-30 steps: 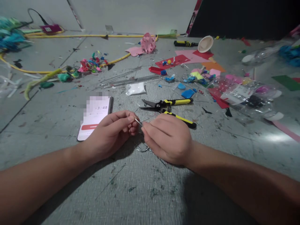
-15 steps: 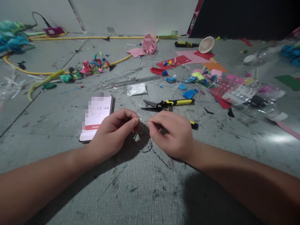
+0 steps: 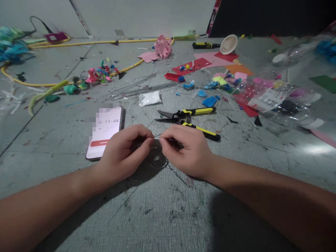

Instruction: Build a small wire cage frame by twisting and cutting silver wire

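Observation:
My left hand point(image 3: 127, 150) and my right hand point(image 3: 185, 148) meet almost fingertip to fingertip above the floor. Both are closed in a pinch, with a short bit of thin wire point(image 3: 156, 138) showing between them; most of it is hidden by the fingers. Just below the fingertips is a silvery wire loop point(image 3: 167, 163) with a twisted tail pointing down to the right. Whether the pinched wire joins this loop, I cannot tell. Yellow-and-black pruning shears point(image 3: 176, 116) lie with blades apart beyond my right hand. A phone point(image 3: 105, 131) showing a timer lies beside my left hand.
Behind the shears is a small clear packet of white material point(image 3: 150, 98). Clear plastic bottles point(image 3: 278, 101) and coloured paper scraps point(image 3: 194, 66) lie to the right. Farther back are a yellow cable point(image 3: 94, 42), a pink paper flower point(image 3: 163, 47) and a paper cup point(image 3: 229, 44).
My hands have come closer together, narrowing the gap between the fingertips. The view has shifted slightly, and more of the shears' lower handle shows now.

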Demonstrator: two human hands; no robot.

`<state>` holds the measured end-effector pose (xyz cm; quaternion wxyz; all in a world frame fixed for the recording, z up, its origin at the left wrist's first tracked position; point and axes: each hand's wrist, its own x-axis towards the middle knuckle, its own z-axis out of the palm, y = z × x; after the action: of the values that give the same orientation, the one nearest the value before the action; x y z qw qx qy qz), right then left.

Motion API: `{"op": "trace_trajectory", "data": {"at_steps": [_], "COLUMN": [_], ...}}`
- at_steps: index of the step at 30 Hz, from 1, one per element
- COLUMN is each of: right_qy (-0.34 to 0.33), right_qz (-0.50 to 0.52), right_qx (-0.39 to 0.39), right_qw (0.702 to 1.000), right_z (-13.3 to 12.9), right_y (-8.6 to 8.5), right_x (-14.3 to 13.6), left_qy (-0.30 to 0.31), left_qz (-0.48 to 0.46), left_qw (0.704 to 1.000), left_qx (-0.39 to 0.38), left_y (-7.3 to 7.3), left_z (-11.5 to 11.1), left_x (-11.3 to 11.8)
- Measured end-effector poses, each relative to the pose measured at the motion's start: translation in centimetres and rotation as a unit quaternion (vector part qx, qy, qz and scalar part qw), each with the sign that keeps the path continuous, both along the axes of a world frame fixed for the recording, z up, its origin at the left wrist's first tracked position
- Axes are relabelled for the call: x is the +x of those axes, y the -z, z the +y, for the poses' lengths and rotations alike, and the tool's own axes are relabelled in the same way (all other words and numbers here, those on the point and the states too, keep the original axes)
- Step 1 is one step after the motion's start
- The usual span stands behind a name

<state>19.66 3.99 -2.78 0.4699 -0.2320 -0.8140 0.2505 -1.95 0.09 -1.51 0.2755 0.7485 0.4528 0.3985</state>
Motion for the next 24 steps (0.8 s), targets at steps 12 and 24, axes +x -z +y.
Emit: {"op": "trace_trajectory", "data": {"at_steps": [12, 24], "right_qy": [-0.069, 0.011], "right_qz": [0.026, -0.044], "right_qx": [-0.09, -0.161], "right_qw": [0.993, 0.986], "right_z": [0.24, 0.36], "right_y": [-0.37, -0.49], "right_x": [0.07, -0.01], "left_qy": [0.017, -0.053], "left_qz": [-0.096, 0.009], "left_qw": [0.992, 0.999], "left_qx": [-0.085, -0.003], "left_y": [-0.35, -0.35], "left_z": [0.12, -0.27], "left_x": [0.14, 0.43]}}
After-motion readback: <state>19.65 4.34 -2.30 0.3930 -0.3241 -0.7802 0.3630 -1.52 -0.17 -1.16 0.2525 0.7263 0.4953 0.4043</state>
